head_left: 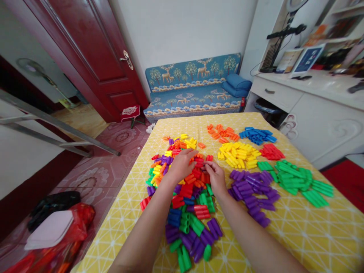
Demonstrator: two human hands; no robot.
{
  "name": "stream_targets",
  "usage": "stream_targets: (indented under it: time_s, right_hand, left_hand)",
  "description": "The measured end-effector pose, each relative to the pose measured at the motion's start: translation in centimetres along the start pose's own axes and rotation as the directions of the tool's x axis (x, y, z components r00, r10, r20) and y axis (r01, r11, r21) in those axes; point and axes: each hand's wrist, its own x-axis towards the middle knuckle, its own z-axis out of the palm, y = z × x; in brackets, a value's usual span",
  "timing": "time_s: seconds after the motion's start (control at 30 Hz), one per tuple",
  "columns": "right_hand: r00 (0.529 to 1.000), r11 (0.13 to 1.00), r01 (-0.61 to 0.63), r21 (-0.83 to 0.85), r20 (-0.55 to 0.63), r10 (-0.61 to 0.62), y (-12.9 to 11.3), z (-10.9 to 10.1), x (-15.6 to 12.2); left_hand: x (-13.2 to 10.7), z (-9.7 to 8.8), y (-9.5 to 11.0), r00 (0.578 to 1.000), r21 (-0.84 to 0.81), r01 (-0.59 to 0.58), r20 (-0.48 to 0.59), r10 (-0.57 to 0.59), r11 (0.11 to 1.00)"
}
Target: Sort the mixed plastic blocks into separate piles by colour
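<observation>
Hands [181, 165] partly hide the mixed-colour pile [187, 189].

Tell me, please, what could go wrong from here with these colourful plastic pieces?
The right forearm passes close beside the separate pile of purple plastic tubes, so it might knock some away. That pile lies near the green plastic tubes, so a nudge could mix both colours. The left hand is over the mixed multicoloured heap of tubes, and a quick sweep might scatter pieces.
</observation>
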Motion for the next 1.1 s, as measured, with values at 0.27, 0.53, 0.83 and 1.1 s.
stream_targets:
  time_s: [0.27, 0.53, 0.83, 1.1]
  right_hand:
    - [1.000, 1.000, 0.007, -0.020, 0.025, -0.006, -0.2, 0.1, -0.2]
    - [1.000, 1.000, -0.016, -0.024, 0.021, 0.017, -0.3, 0.0, -0.1]
    - [0.999, 1.000, 0.009, 0.013, 0.048, -0.010, -0.2, 0.3, -0.2]
    - [0.997, 0.998, 0.024, -0.058, 0.074, -0.020, 0.5, 0.2, 0.0]
  left_hand:
    - [3.0, 3.6, -1.3, 0.947, 0.214, -0.013, 0.317, -0.057, 0.977]
    - [2.6, 2.8, -2.0, 0.987, 0.241, -0.053, 0.160, 0.014, 0.969]
    - [-0.1, 1.6, -1.1, 0.974, -0.377, 0.058, -0.184, -0.136, 0.924]
    - [-1.0, 2.4, -1.3, 0.994, -0.154, 0.020, -0.106, -0.037, 0.988]
